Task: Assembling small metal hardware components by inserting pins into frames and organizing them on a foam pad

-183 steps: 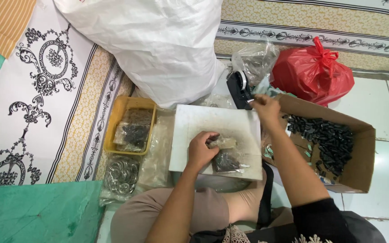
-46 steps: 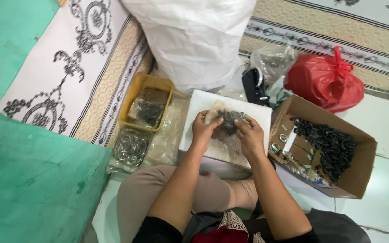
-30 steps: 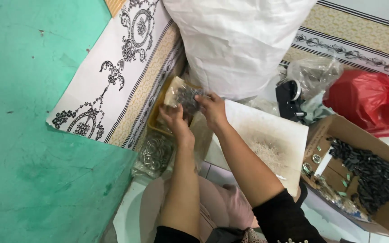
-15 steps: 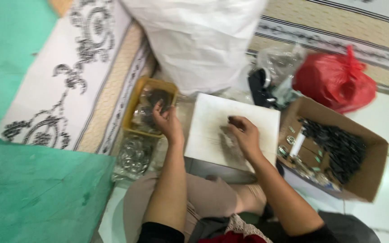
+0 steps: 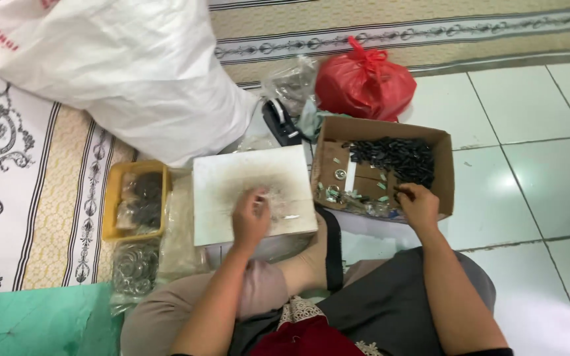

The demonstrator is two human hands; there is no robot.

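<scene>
White floor tiles [image 5: 529,105] and a patterned mat [image 5: 47,198] lie under a person who sits on the floor.

The left hand [image 5: 251,217] rests on a white board [image 5: 232,178] in front of the person, near its front edge. Its fingers [image 5: 258,196] are curled, touching small clear bits there; I cannot tell if it holds any. The right hand [image 5: 418,204] is at the front edge of a brown cardboard box [image 5: 446,171], just right of the board. Its fingers are bent down into the box. I cannot tell if they grip something.

A heap of small black parts [image 5: 394,157] fills the back of the box. Little shiny bits [image 5: 338,191] lie in its left part.

A yellow tray [image 5: 112,198] with dark packets sits left of the board. A clear bag of metal rings [image 5: 133,267] lies just in front of the tray. Behind the board are a big white sack [image 5: 113,72], a black tape holder [image 5: 280,122] and a red plastic bag [image 5: 364,82].

Half a second ago the left hand was at the yellow tray and the right hand was on the board. Now the left hand is on the board and the right hand is at the box.
</scene>
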